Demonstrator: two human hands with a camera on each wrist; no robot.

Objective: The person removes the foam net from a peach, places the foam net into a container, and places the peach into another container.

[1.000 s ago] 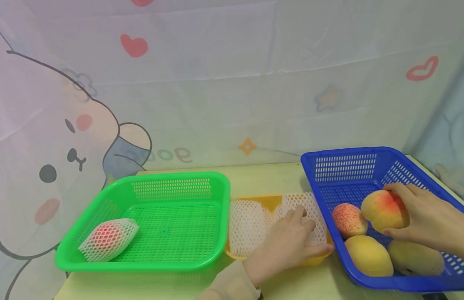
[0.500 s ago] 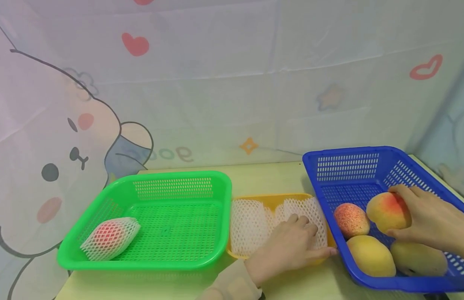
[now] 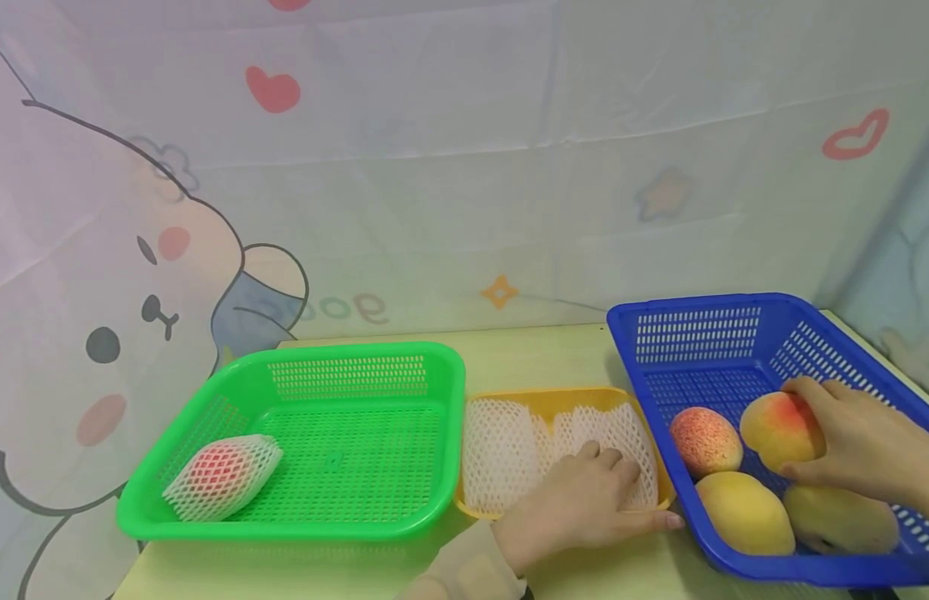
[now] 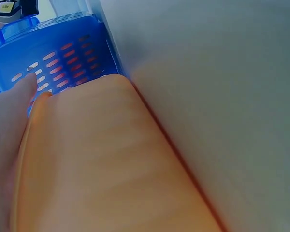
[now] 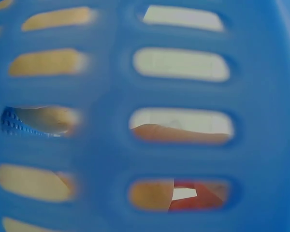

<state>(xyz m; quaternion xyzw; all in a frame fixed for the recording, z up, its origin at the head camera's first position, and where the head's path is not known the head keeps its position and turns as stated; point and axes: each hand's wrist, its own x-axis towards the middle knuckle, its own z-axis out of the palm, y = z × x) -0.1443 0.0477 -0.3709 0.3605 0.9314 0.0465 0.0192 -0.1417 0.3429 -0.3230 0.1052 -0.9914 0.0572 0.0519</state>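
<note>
My right hand grips a yellow peach with a red blush, thumb below and fingers over the top, inside the blue basket. Beneath it lie a red speckled peach, a yellow fruit and a greenish-brown mango. My left hand reaches into the yellow box, fingers bent down on the right-hand white foam net. Its thumb stretches toward the blue basket; the fingertips are hidden, so I cannot tell whether they pinch the net. Another foam net lies left in the box.
A green basket stands at the left, holding a red fruit in a foam net. All the containers stand on a pale yellow table before a printed curtain. The right wrist view looks through the blue basket's slots.
The right-hand foam net has sunk lower in the yellow box, and my left fingers have gone down with it. My right hand has shifted slightly right and down with the blushed peach.
</note>
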